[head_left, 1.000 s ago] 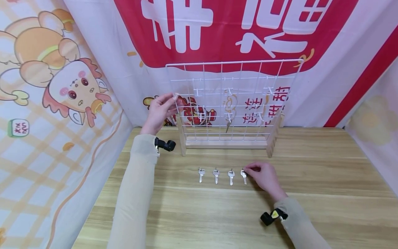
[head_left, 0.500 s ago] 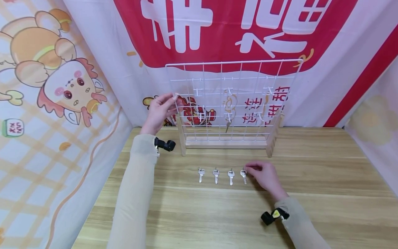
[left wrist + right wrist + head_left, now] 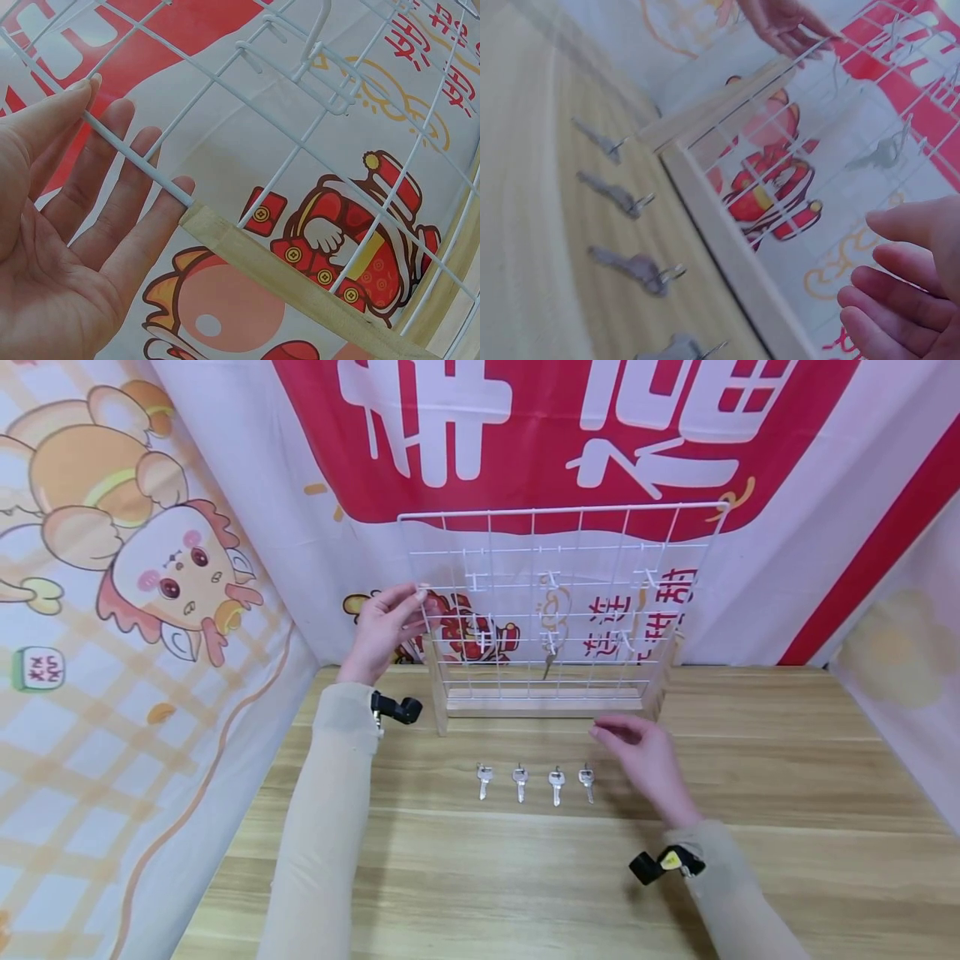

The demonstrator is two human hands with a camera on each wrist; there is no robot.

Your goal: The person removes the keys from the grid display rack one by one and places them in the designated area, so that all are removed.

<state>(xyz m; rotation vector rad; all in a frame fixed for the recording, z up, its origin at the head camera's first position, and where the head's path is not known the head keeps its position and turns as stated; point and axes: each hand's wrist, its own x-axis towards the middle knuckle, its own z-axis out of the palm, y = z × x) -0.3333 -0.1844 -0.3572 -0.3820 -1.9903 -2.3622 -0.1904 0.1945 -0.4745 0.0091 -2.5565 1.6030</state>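
Observation:
My left hand (image 3: pixel 384 631) holds the left edge of a white wire grid rack (image 3: pixel 533 587). In the left wrist view its thumb lies on the edge wire, fingers behind. My right hand (image 3: pixel 637 756) is raised a little above the table, right of the keys, with loosely bent fingers and nothing in them. Several silver keys with small rings lie in a row on the table; the rightmost key (image 3: pixel 587 781) is closest to that hand. One hanging key (image 3: pixel 550 662) dangles from a lower middle hook on the rack.
Wooden legs and a wooden base bar (image 3: pixel 543 706) carry the rack. Other white hooks (image 3: pixel 649 578) stick out from the grid. The wood-grain table (image 3: pixel 495 877) stretches around it. A printed cloth (image 3: pixel 750 552) hangs close behind, and another (image 3: pixel 172 710) at the left.
My right hand has let go of the rightmost key and lifted away from it, up and toward the rack. The keys stay in their row; my left hand keeps its place.

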